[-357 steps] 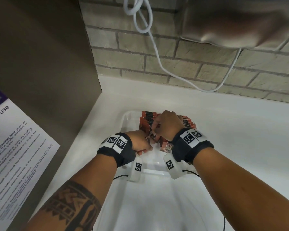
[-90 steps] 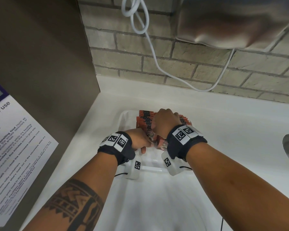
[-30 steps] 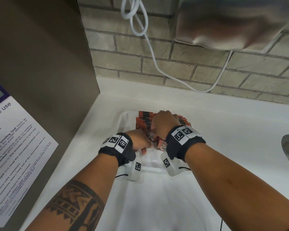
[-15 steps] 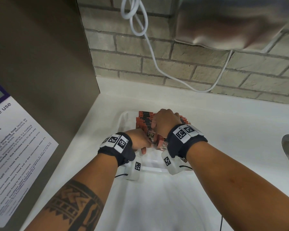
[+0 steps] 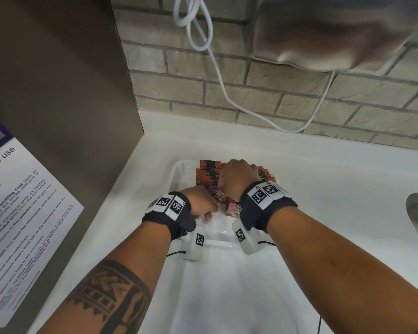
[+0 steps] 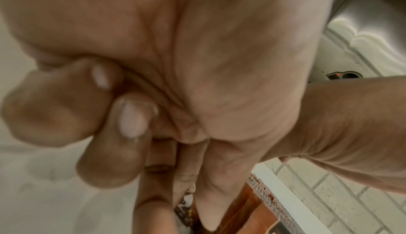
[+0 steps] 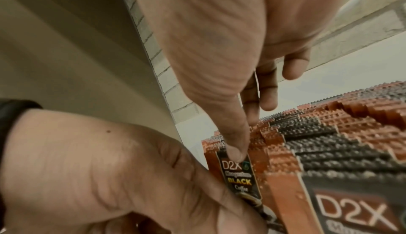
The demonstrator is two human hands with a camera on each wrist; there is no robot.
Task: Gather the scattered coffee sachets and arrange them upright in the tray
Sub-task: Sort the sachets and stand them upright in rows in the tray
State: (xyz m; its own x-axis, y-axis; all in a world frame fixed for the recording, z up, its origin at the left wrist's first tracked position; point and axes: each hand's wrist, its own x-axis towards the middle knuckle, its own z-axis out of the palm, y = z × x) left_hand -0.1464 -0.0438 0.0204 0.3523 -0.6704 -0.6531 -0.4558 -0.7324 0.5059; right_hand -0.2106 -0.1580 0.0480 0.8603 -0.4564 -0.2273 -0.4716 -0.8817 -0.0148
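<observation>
coffee sachets (image 5: pixel 209 171) upright in one tray (image 5: pixel 176 169), two hands among them

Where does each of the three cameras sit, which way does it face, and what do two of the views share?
Head: on the head, looking down at the tray of sachets by the brick wall; shows both forearms, left hand and right hand.
Left wrist: under the left wrist, looking along the palm; curled fingers fill it.
Right wrist: under the right wrist, looking along the right hand at the sachet rows; the left hand shows too.
Shared: head and right wrist both show the black sachet that both hands pinch.
</observation>
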